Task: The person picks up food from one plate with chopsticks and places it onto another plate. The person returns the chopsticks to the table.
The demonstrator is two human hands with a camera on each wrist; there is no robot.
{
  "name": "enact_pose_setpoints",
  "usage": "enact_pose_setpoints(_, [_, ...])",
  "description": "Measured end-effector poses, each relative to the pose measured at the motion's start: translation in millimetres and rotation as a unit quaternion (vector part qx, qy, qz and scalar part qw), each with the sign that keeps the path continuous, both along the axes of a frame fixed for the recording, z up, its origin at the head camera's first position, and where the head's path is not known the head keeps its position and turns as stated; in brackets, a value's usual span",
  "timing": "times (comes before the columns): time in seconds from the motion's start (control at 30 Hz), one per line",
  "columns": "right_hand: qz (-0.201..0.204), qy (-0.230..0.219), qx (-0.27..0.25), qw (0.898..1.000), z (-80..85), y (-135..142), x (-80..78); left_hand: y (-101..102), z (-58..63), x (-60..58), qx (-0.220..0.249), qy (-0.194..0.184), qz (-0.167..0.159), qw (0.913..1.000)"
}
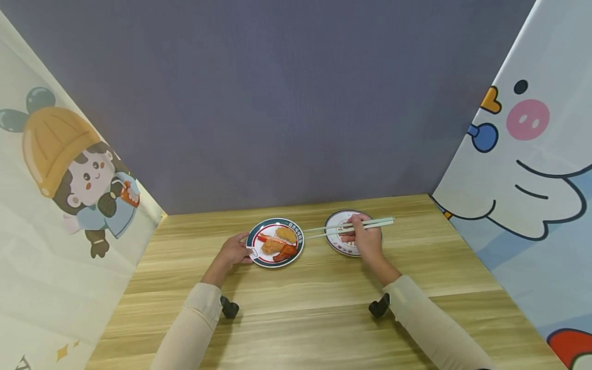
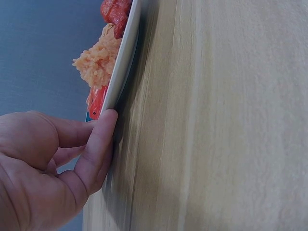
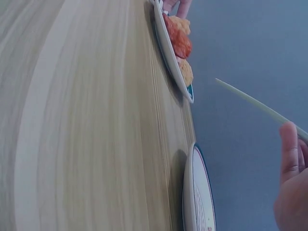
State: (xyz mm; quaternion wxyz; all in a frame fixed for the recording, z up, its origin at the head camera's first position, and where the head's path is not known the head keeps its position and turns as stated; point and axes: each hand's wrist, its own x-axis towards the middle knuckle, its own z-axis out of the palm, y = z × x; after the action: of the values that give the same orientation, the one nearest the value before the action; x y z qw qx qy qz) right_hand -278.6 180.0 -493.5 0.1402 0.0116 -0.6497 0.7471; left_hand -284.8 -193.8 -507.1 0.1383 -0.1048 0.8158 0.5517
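Wooden tabletop (image 1: 324, 308) with pale grain fills the near ground, and both cream sleeves reach forward across it. Beyond them the left hand (image 1: 233, 252) steadies the round white plate with a dark teal rim (image 1: 251, 241), thumb and fingertips pinching its near edge; the left wrist view shows a finger (image 2: 98, 144) pressed against that rim. On this plate lie breaded orange pieces of food (image 1: 279, 241) and a red piece (image 1: 287, 252). To its right, just apart from it, the right hand (image 1: 365, 239) hovers over a smaller white plate with a red-patterned rim (image 1: 335, 243), fingers curled round a pair of pale green chopsticks (image 1: 342, 227) whose tips point left toward the food without touching it. By my reading the step in hand is the approach to pick up a piece: the next move calls for spreading the tips, lowering them either side of one breaded piece, and closing firmly while the left hand keeps the plate from sliding
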Motion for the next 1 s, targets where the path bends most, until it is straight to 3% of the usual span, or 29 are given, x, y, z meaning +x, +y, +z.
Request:
enact_pose_setpoints(0.33, [-0.022,-0.028,-0.001,0.999,2.8,17.1,1.5,-0.7,-2.0,-0.2,-0.004,0.000,0.001,1.0000])
enact_pose_setpoints(1.0, [-0.067,-0.015,-0.033,0.997,-11.4,51.9,1.3,0.2,-3.6,-1.4,-0.010,0.002,0.006,0.9999])
